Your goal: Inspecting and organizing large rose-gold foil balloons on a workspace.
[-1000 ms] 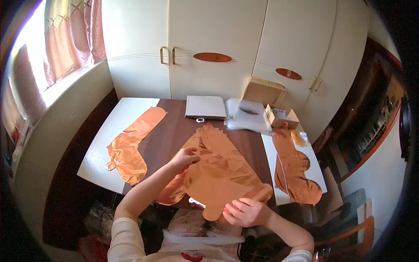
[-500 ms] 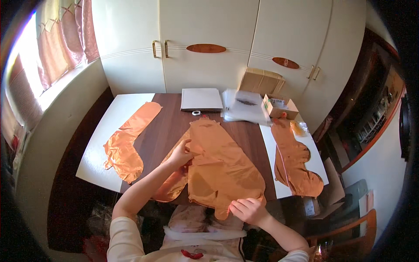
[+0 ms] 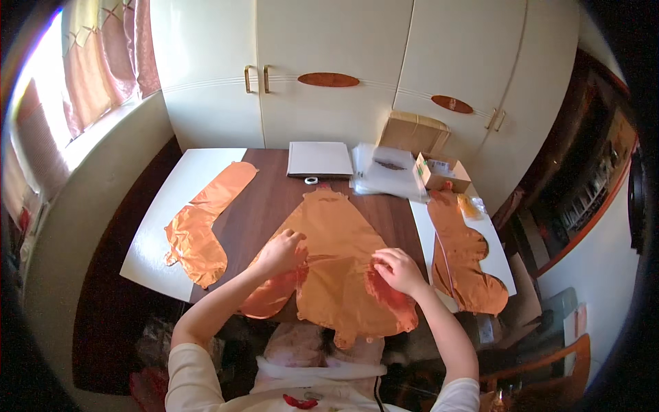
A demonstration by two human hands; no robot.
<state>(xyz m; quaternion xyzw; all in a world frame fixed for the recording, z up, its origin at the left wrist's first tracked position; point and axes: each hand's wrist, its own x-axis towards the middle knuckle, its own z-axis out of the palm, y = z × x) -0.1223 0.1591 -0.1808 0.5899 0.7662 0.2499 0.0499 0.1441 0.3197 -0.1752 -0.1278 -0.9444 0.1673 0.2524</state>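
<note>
A large flat orange foil balloon [image 3: 341,288], uninflated and broad at its near end, lies on the table in front of me. My left hand [image 3: 283,253] rests over its left side, fingers loosely bent and apart. On its right side lies my right hand [image 3: 399,269], fingers stretched over the foil with nothing visibly gripped. Reddish reflections show in the foil beside both hands. To the left lies a bent, wrinkled orange foil balloon [image 3: 199,230]. A third foil balloon [image 3: 463,257], with a wavy edge, lies at the right.
Behind the large balloon are a white flat stack [image 3: 318,158], a roll of tape [image 3: 311,180] and clear plastic sleeves [image 3: 388,172]. An open small box [image 3: 443,172], a cardboard box [image 3: 414,132] and a small yellow packet [image 3: 471,207] are at the back right. White cupboards [image 3: 336,41] border the table.
My right hand has left the balloon's near right corner and moved up and inward onto its right side. My left hand has shifted slightly down. The balloon's near edge lies flatter.
</note>
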